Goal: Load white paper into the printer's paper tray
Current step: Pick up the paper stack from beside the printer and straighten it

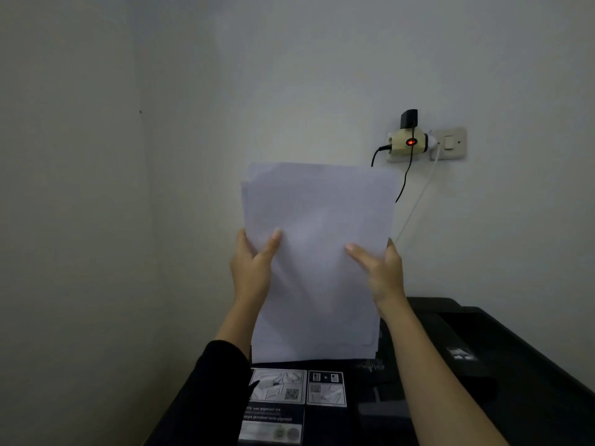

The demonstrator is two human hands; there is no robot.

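- Pale walls meet in a corner at the left, and the light is dim; the far wall (322,75) fills most of my view.
- On that wall, right of centre, I see a socket plate (449,143) with a cream adapter (406,141) plugged in, showing a red glowing light. A black plug (409,118) sits on top of the adapter, black cables (404,178) hang from it, and a white cable (418,197) runs down to the left, going behind the sheets.
- Below, at the near edge, I see the black printer (483,365), its top stretching toward the right.
- On the printer's near face are two white instruction stickers (297,386) with small diagrams, and below them a label (272,424) with blurred text I cannot read.
- I hold a stack of white paper (317,252) upright in front of the wall, above the printer; its lower edge sits just above the stickers. Whether that edge already touches the printer I cannot tell.
- The sheets are slightly uneven, with staggered edges showing at the top left and the bottom right.
- My left hand (252,268) grips the left edge of the stack, thumb on the near face and fingers behind it.
- My right hand (381,272) grips the right edge the same way, thumb lying across the near face and pointing left.
- A black sleeve (219,381) covers my left forearm; my right forearm (434,365) is bare.
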